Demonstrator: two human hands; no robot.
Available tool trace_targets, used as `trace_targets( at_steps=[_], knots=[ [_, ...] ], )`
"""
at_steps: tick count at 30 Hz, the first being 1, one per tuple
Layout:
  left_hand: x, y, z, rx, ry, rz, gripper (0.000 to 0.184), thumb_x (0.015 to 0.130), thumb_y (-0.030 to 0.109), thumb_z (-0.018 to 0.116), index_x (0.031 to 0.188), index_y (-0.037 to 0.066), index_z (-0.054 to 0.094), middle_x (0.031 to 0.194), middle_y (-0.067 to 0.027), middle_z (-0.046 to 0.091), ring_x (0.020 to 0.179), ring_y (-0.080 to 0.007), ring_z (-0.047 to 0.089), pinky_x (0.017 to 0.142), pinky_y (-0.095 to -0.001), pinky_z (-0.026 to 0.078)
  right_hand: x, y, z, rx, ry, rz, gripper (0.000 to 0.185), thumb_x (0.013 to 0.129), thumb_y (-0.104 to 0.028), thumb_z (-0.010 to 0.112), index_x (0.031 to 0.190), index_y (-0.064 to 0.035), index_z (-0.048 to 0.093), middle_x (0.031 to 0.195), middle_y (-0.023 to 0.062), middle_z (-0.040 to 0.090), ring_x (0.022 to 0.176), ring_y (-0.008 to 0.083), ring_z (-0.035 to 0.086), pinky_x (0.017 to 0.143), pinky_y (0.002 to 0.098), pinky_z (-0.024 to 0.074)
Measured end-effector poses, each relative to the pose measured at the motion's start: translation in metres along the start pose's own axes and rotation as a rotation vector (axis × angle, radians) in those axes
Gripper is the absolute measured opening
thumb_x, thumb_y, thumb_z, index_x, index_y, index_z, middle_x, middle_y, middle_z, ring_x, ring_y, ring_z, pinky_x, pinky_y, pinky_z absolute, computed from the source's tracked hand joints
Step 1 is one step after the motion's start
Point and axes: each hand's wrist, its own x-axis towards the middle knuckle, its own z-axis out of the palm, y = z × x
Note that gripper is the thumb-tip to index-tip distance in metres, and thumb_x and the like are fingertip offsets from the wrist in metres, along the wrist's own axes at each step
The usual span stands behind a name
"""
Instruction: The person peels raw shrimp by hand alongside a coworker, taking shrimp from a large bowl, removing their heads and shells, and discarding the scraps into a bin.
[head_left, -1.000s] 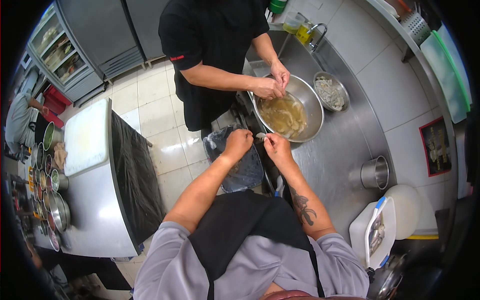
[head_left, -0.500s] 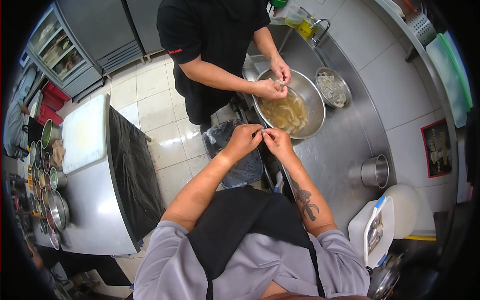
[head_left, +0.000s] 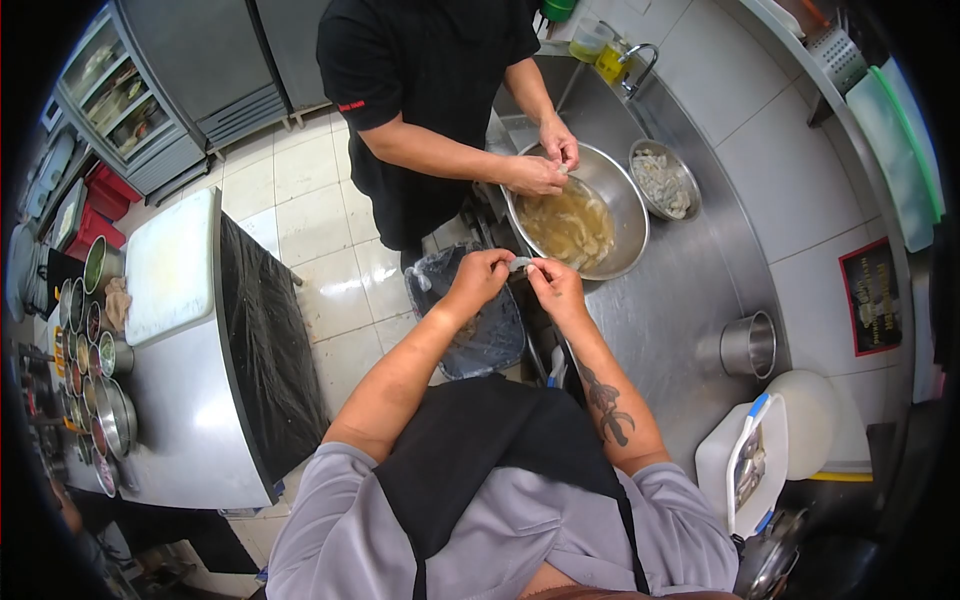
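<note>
A small grey shrimp (head_left: 519, 264) is stretched between my two hands, just short of a large steel bowl (head_left: 637, 240). My left hand (head_left: 482, 280) pinches one end, and my right hand (head_left: 556, 288) pinches the other. Shrimp in cloudy brownish water (head_left: 565, 222) lie in that bowl. Beside it, a smaller steel bowl (head_left: 694, 196) contains pale shrimp (head_left: 662, 182). Below my hands stands a bin lined with clear plastic (head_left: 490, 350), with scraps inside.
Across from me, a co-worker in black (head_left: 425, 80) holds a small pale piece over the large bowl. A steel pot (head_left: 750, 345) and a white tub (head_left: 720, 450) stand on my right. At left, a worktable (head_left: 190, 410) carries a white cutting board (head_left: 172, 265) and several containers.
My hands have drawn slightly apart, and more of the shrimp now shows between them. The co-worker's hands have shifted slightly over the large bowl.
</note>
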Motion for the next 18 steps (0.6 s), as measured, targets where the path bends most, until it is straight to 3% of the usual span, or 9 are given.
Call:
trace_targets(
  at_steps=[2, 3, 5, 10, 18],
  knots=[
    [0.0, -0.012, 0.002, -0.122, -0.11, -0.097, 0.023, 0.083, 0.005, 0.056, 0.101, -0.002, 0.068, 0.081, -0.0119, 0.07, 0.074, -0.0149, 0.066, 0.069, -0.0291, 0.051, 0.001, 0.003, -0.003, 0.057, -0.008, 0.082, 0.021, 0.09, -0.014, 0.063, 0.101, 0.0036, 0.068, 0.079, 0.0035, 0.065, 0.067, 0.009, 0.057, 0.06, 0.0256, 0.0463],
    [-0.001, -0.009, 0.004, -0.121, -0.111, -0.093, 0.023, 0.083, 0.005, 0.056, 0.101, -0.002, 0.068, 0.081, -0.0119, 0.07, 0.074, -0.0149, 0.066, 0.069, -0.0291, 0.051, 0.002, 0.003, -0.005, 0.115, -0.016, 0.167, 0.022, 0.09, -0.012, 0.063, 0.103, 0.0053, 0.068, 0.081, 0.004, 0.066, 0.071, 0.009, 0.058, 0.063, 0.0259, 0.0471],
    [-0.002, -0.001, 0.01, -0.534, -0.136, -0.231, 0.021, 0.087, 0.008, 0.061, 0.104, -0.001, 0.067, 0.086, -0.0028, 0.069, 0.078, -0.0075, 0.062, 0.071, -0.0244, 0.049, 0.003, 0.004, -0.005, 0.16, -0.012, 0.202, 0.024, 0.09, -0.013, 0.064, 0.105, 0.0053, 0.068, 0.081, 0.0027, 0.066, 0.066, 0.008, 0.056, 0.059, 0.0239, 0.0462],
    [-0.001, 0.003, 0.007, -0.546, -0.164, -0.315, 0.021, 0.09, 0.015, 0.068, 0.104, 0.0, 0.066, 0.088, 0.0001, 0.067, 0.078, -0.0057, 0.059, 0.072, -0.0215, 0.047, -0.003, 0.001, -0.002, 0.232, -0.062, 0.277, 0.023, 0.092, -0.017, 0.064, 0.104, 0.0022, 0.069, 0.074, -0.0009, 0.063, 0.056, 0.0034, 0.051, 0.048, 0.0206, 0.0406],
    [0.001, 0.005, 0.002, -0.578, -0.186, -0.392, 0.021, 0.092, 0.021, 0.066, 0.102, 0.003, 0.067, 0.086, -0.0001, 0.067, 0.073, -0.0049, 0.056, 0.066, -0.0198, 0.044, -0.004, 0.005, -0.005, 0.137, -0.148, 0.242, 0.019, 0.092, -0.018, 0.064, 0.095, -0.0004, 0.069, 0.073, -0.0023, 0.061, 0.058, 0.0036, 0.051, 0.049, 0.0217, 0.0407]
  ],
)
